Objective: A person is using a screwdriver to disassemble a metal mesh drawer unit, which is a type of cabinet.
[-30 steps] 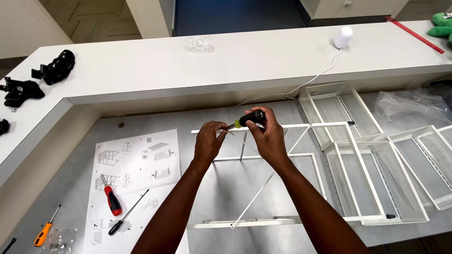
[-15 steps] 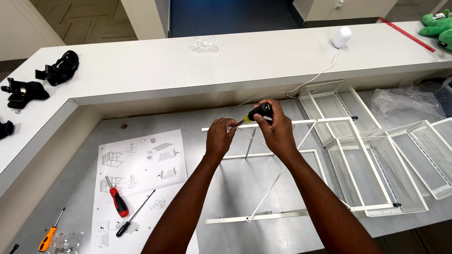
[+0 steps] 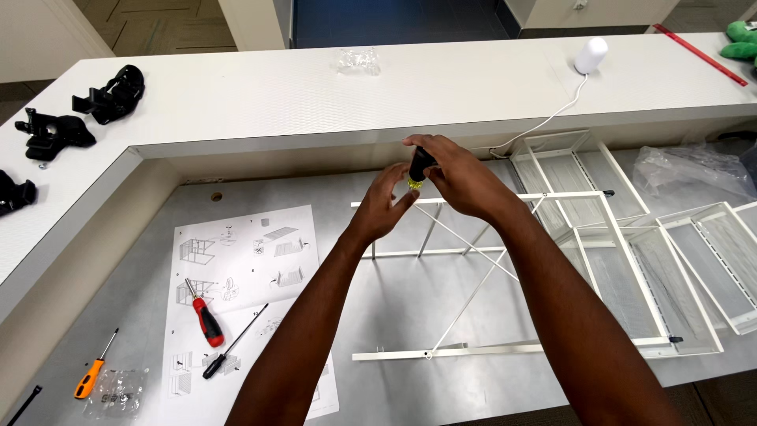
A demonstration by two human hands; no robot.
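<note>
Assembly of a white metal wire frame on a grey work surface, seen from the head camera. The right hand is closed around the black handle of a small screwdriver with a yellow-green collar, held at the frame's upper rail; the left hand has its fingers pinched narrowly at the tool's tip, where whatever it holds is too small to make out. The frame lies flat with its crossed diagonal braces already attached between two long rails — so the bracing seems done, while the joint at the top rail appears to be the one in hand. Several white mesh baskets lie loose to the right, not yet fitted, which suggests a good share of the build remains.

Around the work: an instruction sheet at left, bearing a red-handled screwdriver and a black-handled screwdriver; an orange-handled screwdriver beside a small clear bag of fasteners. On the raised white counter — black clamps, a white lamp whose cord trails down towards the frame. Nothing blocks the hands.
</note>
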